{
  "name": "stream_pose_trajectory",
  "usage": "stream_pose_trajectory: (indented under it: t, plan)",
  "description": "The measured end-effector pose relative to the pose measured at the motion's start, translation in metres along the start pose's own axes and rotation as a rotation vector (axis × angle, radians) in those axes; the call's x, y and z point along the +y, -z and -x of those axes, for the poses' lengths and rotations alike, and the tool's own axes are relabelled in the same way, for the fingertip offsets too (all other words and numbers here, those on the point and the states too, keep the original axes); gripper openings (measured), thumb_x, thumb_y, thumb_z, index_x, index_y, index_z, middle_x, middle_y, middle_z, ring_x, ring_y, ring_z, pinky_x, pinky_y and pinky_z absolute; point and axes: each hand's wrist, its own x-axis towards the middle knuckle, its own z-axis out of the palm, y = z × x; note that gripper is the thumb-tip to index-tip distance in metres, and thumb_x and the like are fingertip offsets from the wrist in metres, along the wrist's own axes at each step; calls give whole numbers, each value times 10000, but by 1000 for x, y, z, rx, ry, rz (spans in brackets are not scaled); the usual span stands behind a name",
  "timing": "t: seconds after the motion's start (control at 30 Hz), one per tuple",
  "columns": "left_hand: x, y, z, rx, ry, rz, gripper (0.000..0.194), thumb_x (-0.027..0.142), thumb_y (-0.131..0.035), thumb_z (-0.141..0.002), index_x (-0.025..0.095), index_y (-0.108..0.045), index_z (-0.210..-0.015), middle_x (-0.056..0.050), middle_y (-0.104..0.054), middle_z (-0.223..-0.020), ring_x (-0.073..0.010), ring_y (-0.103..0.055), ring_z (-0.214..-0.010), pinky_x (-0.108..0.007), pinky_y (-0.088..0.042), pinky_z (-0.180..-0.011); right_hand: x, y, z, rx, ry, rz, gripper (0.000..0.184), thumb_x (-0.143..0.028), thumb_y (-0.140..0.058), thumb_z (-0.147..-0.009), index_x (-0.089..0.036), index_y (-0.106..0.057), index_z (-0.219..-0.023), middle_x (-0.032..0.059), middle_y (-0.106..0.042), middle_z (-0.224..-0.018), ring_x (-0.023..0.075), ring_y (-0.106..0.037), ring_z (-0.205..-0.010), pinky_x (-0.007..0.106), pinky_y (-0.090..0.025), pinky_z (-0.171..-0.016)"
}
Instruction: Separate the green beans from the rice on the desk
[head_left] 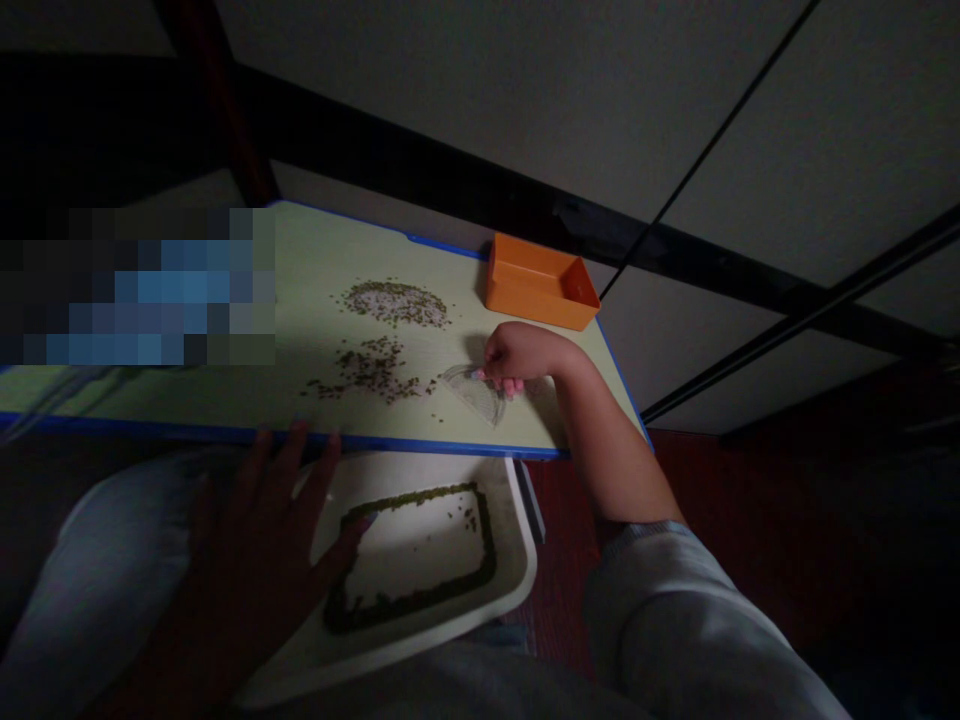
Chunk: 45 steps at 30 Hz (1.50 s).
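Note:
My right hand (517, 358) rests on a small pale-green table (315, 270) with a blue edge, fingers pinched on a clear plastic scraper (474, 392) that touches the tabletop. Left of it lie scattered green beans (371, 368) and a heap of mixed pale and green grains (396, 302). My left hand (274, 520) holds the rim of a white tray (517, 560) just below the table's front edge, fingers spread, thumb inside. Green beans (420, 590) line the tray's inner border.
An orange plastic box (541, 283) stands at the table's far right corner. A blurred patch covers the table's left part. Dark frame bars and a cable run behind the table. The floor to the right is dark red.

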Motion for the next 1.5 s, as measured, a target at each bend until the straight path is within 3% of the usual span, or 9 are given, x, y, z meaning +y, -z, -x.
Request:
stream_pose_trajectory:
  t: [0.47,0.7,0.9,1.17,1.33,1.5]
  plan:
    - [2,1,0,26,4,22,680,480,-309,-884,184,-196,-1486,-193,-242,-1557,-359,-97,-1463,-672,-145,-1104,5,-2,-9,168,10,98,315,-276,-540,-883,-119,-630,-625,38,-657,-560,89,-550,-463,201,-393,-519]
    - [3,1,-2,31,4,29,679,484,-304,-879,180,-218,-1480,-206,-276,-1539,-369,-124,-1457,-687,-161,-1090,15,9,-8,315,-173,294,366,-379,-562,-879,-121,-708,-664,58,-678,-581,114,-536,-502,244,-363,-562]
    - [2,-1,-1,33,5,19,674,479,-304,-883,197,-198,-1485,-192,-258,-1550,-359,-114,-1461,-682,-169,-1091,25,15,-6,401,-291,303,352,-316,-554,-867,-115,-723,-633,84,-691,-606,134,-563,-542,250,-362,-571]
    - [2,-1,-1,36,-3,1,676,488,-298,-884,190,-202,-1483,-186,-266,-1548,-339,-95,-1467,-660,-147,-1110,20,12,-3,364,-66,303,361,-334,-480,-905,-102,-733,-793,61,-684,-649,109,-519,-538,238,-317,-554]
    - [1,-3,0,41,3,0,671,495,-288,-881,169,-257,-1467,-197,-281,-1539,-346,-105,-1464,-657,-151,-1109,6,-4,-13,421,-79,470,334,-331,-436,-935,-153,-712,-993,108,-725,-934,165,-589,-758,258,-282,-595]
    - [0,-4,1,27,15,-6,678,509,-279,-875,178,-258,-1466,-184,-269,-1548,-329,-83,-1469,-648,-128,-1119,-5,-16,-22,505,-54,523,360,-395,-396,-964,-177,-681,-995,106,-711,-961,189,-598,-801,270,-248,-590]
